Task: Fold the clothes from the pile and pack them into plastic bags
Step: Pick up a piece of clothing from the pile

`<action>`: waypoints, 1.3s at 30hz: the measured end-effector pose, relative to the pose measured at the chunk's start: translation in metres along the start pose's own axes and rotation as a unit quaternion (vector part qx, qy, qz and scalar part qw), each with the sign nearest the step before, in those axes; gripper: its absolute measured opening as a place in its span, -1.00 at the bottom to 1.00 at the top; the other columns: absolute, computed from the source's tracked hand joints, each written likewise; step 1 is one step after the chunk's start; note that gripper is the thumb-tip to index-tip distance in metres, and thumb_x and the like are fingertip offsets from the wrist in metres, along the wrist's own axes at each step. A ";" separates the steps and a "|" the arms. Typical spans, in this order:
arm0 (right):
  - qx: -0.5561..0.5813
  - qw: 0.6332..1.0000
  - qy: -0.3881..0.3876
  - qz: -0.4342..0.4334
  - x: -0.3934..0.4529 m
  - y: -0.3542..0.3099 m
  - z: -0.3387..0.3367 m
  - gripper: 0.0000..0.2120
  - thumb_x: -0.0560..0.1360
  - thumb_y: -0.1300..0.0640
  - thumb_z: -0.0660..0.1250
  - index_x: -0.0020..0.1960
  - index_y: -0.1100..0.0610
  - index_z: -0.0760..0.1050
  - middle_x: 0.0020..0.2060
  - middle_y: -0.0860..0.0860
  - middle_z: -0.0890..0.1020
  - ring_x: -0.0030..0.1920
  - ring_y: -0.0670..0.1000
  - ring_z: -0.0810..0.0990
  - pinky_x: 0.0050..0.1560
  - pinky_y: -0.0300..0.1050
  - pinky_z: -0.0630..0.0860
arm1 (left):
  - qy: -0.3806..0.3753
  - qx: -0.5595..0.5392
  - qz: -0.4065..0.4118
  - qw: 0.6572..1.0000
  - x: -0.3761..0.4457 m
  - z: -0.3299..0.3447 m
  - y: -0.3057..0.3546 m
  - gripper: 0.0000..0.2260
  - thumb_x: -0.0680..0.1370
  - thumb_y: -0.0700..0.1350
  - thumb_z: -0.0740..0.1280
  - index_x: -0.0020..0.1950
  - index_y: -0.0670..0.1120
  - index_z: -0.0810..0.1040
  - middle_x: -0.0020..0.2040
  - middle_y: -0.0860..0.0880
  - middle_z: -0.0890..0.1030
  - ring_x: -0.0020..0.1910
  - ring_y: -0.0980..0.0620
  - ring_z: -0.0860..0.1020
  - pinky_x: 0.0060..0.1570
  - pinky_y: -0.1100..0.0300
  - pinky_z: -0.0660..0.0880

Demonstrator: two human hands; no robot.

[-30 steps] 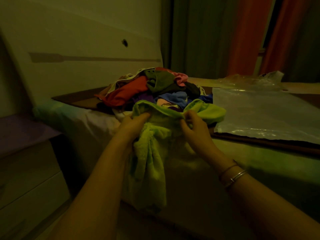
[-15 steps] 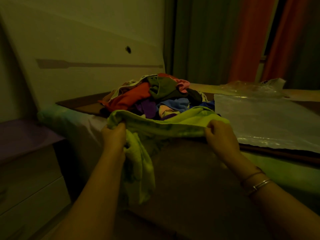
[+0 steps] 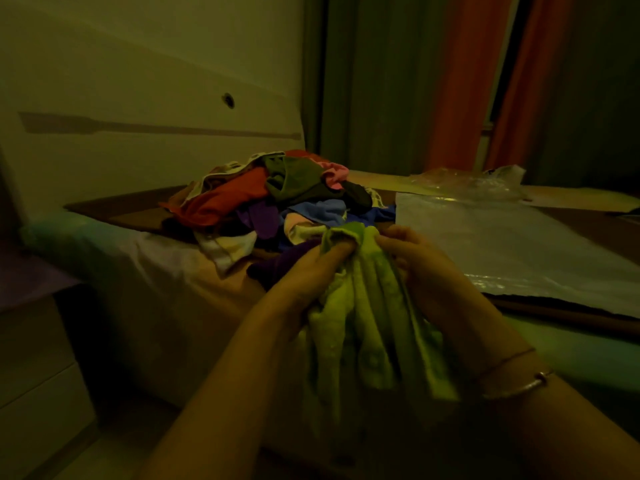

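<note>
Between both hands' grip (image 3: 367, 258), bunched green garment (image 3: 374, 327)

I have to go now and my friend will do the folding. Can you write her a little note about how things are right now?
Left hand and right hand both grip the top edge of the green garment, which hangs bunched between them.
The clothes pile sits behind on the bed.
A flat plastic bag lies to the right.
Nothing visibly folded or bagged.
Left: fold the green one, bag it, then the pile.
</note>
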State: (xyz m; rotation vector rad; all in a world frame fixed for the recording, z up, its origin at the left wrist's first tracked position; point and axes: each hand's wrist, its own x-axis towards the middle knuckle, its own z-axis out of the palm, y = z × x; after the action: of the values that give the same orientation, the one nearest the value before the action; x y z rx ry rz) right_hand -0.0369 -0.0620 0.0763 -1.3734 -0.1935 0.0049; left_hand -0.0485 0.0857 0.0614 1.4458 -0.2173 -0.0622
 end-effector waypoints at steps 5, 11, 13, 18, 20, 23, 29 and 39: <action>-0.032 0.998 0.017 -0.047 -0.001 -0.006 -0.014 -0.90 0.56 0.24 0.25 -0.10 0.07 0.41 -0.22 0.05 0.49 -0.49 -0.17 0.52 -0.52 -0.34 0.42 | 0.034 -0.053 -0.029 0.998 0.006 0.012 -0.012 -0.73 0.41 -0.06 0.46 0.05 -0.16 0.62 -0.13 -0.14 0.70 -0.19 -0.08 0.67 -0.16 0.05 0.62; -0.157 0.985 -0.065 -0.005 -0.015 0.005 -0.024 -0.74 0.47 0.28 0.38 0.08 0.08 0.40 0.01 0.14 0.58 -0.08 0.07 0.64 -0.14 -0.08 0.61 | 0.189 -0.108 -0.036 0.975 0.020 0.006 -0.024 -0.91 0.44 -0.19 0.47 -0.09 -0.16 0.62 -0.12 -0.23 0.66 -0.14 -0.20 0.63 -0.02 -0.16 0.56; -0.266 0.960 -0.090 0.014 -0.020 0.008 -0.030 -0.72 0.49 0.33 0.33 0.03 0.01 0.34 0.00 0.19 0.56 -0.10 0.16 0.61 -0.15 -0.02 0.60 | 0.213 -0.099 -0.029 0.972 0.023 0.004 -0.024 -0.89 0.44 -0.17 0.47 -0.08 -0.15 0.62 -0.06 -0.25 0.66 -0.06 -0.25 0.64 0.03 -0.22 0.56; -0.347 0.933 -0.097 -0.002 -0.026 0.006 -0.038 -0.85 0.54 0.28 0.27 -0.08 0.03 0.45 -0.14 0.15 0.57 -0.26 0.06 0.54 -0.32 -0.15 0.50 | 0.207 0.032 -0.016 0.978 0.027 -0.002 -0.025 -0.63 0.40 0.03 0.50 0.09 -0.13 0.54 0.11 -0.22 0.60 0.05 -0.22 0.59 0.07 -0.18 0.55; -0.223 0.970 -0.095 0.003 -0.030 0.000 -0.038 -0.85 0.55 0.30 0.24 -0.08 0.11 0.52 -0.15 0.11 0.60 -0.24 0.01 0.59 -0.32 -0.22 0.55 | 0.137 0.127 -0.041 0.981 0.028 0.003 -0.023 -0.15 0.27 0.28 0.49 0.38 -0.16 0.32 0.32 -0.14 0.45 0.23 -0.18 0.49 0.16 -0.13 0.50; -0.048 0.995 -0.083 0.009 -0.033 -0.010 -0.038 -0.72 0.57 0.38 0.09 -0.04 0.19 0.56 -0.15 0.11 0.62 -0.25 -0.01 0.62 -0.34 -0.25 0.57 | 0.173 0.134 -0.027 0.975 0.031 0.003 -0.022 -0.34 0.51 0.20 0.31 0.43 -0.19 0.25 0.36 -0.16 0.36 0.26 -0.19 0.44 0.21 -0.09 0.45; -0.093 0.988 -0.105 -0.061 -0.031 -0.006 -0.026 -0.63 0.47 0.52 0.18 0.08 0.15 0.53 -0.03 0.09 0.63 -0.02 0.01 0.65 -0.13 -0.24 0.60 | 0.201 0.045 0.051 0.977 0.015 -0.003 -0.016 -0.85 0.59 -0.16 0.30 0.11 -0.18 0.56 -0.09 -0.15 0.63 -0.16 -0.08 0.61 -0.19 0.07 0.58; -0.368 0.910 -0.112 -0.158 -0.026 0.011 -0.019 -0.56 0.46 0.44 0.29 0.08 -0.08 0.45 0.05 -0.09 0.54 0.05 -0.08 0.58 0.01 -0.08 0.61 | 0.133 0.032 0.062 0.989 -0.002 0.003 -0.002 -0.87 0.49 -0.26 0.40 -0.07 -0.04 0.64 -0.03 -0.17 0.67 -0.01 -0.17 0.64 0.04 -0.14 0.57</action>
State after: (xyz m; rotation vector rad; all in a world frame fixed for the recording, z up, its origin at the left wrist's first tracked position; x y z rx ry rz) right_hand -0.0583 -0.0810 0.0589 -2.0806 -0.6607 -0.2008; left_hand -0.0508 0.0830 0.0595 1.4850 -0.0899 0.2394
